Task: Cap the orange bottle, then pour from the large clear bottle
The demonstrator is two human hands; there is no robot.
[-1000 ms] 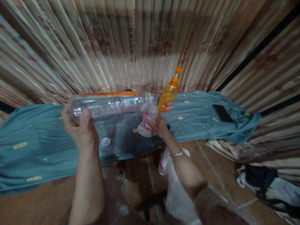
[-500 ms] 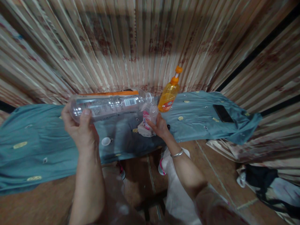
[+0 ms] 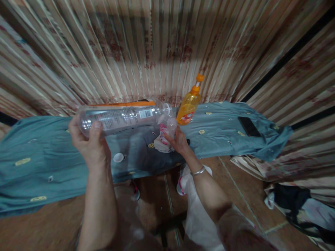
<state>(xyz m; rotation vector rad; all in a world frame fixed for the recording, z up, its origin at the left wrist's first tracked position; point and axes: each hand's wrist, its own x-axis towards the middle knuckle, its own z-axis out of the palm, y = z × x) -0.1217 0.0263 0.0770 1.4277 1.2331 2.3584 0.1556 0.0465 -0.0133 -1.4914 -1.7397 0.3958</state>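
My left hand (image 3: 90, 143) is closed round the base of a large clear plastic bottle (image 3: 123, 118), held on its side with its open neck pointing right. That neck rests over the mouth of a small clear bottle with a pink label (image 3: 166, 129), which my right hand (image 3: 178, 141) grips upright on the teal cloth (image 3: 222, 129). A crumpled white tissue (image 3: 161, 145) lies under the small bottle. A white cap (image 3: 118, 158) sits on the cloth between my arms.
An orange pump bottle (image 3: 188, 104) stands just behind the small bottle. A dark phone (image 3: 248, 126) lies on the cloth to the right. Striped curtains (image 3: 167, 45) hang behind the table. Dark bags (image 3: 300, 205) lie on the floor at right.
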